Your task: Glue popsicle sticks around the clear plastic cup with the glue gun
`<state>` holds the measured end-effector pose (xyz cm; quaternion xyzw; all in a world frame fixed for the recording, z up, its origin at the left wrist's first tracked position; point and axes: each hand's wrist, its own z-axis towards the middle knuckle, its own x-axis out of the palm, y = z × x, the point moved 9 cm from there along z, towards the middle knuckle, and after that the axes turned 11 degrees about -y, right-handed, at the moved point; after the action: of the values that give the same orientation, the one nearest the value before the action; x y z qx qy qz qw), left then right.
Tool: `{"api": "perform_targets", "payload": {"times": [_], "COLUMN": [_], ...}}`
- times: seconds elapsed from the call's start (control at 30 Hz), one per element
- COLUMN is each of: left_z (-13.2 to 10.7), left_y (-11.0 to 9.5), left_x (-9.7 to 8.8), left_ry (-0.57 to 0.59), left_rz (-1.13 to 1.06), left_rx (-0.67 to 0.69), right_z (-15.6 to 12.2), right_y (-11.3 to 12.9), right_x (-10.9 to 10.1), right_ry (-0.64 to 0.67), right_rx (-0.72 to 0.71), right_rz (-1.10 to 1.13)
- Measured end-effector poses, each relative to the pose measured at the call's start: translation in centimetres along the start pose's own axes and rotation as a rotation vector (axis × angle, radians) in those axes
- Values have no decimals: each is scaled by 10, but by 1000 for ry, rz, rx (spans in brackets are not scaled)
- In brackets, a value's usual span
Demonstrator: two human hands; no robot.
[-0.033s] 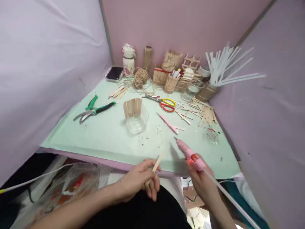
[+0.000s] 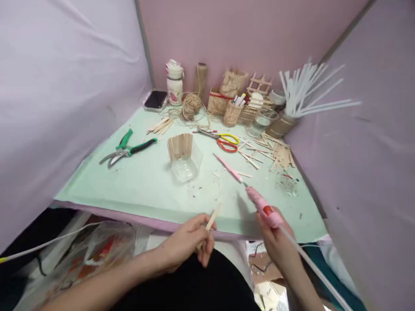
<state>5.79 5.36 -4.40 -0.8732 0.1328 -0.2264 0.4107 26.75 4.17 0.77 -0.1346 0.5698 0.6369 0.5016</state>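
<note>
Left hand [image 2: 188, 241], right hand [image 2: 279, 242], curled

- pale green bench [image 2: 152, 185]
- green-handled pruners [image 2: 123, 152], left, lying open
- clear tub [image 2: 184, 169], middle, wooden slats [image 2: 180, 146] up one side
- scissors [image 2: 212, 134] and pink pen-like tool [image 2: 228, 167], right of tub
- wooden sticks [image 2: 283, 156], right
- bottle [image 2: 175, 90] and twine ball [image 2: 191, 105], back

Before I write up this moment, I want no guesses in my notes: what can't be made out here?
All in the head view:
- Part of the wooden stick: covered by the left hand.
- The rear grip of the pink tool: covered by the right hand.
- The far end of the white rod: cut off by the bottom edge.
- The print on the bottle: too small and blurred.
</note>
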Motion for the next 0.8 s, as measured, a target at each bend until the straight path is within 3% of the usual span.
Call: {"api": "perform_targets", "payload": {"times": [0.13, 0.23, 0.37, 0.47, 0.53, 0.6, 0.67, 0.8], "left_z": [4, 6, 6, 4, 3, 4, 4, 3], "left_y": [-24, -29, -31, -33, -34, -34, -34, -32], "left_x": [-20, -27, -32, -35, -36, -35, -35, -38], "left_ry": [-135, -178, -205, -235, -245, -239, -231, -244], "left_rz": [-11, -49, -127, -194, -233, -256, -266, -259], "left_rx": [181, 216, 237, 251, 249, 242, 239, 243], "right_z": [29, 45, 50, 46, 42, 33, 27, 24], "right_y": [-37, -48, -51, -19, 19, 59, 85, 100], "right_x": [-9, -9, -9, -19, -16, 7, 34, 76], "right_ry": [-78, -132, -87, -185, -220, -75, 87, 282], "right_rx": [41, -84, -109, -174, -306, -489, -570, -567], "right_rz": [-310, -561, -681, -639, -451, -217, -104, -96]}}
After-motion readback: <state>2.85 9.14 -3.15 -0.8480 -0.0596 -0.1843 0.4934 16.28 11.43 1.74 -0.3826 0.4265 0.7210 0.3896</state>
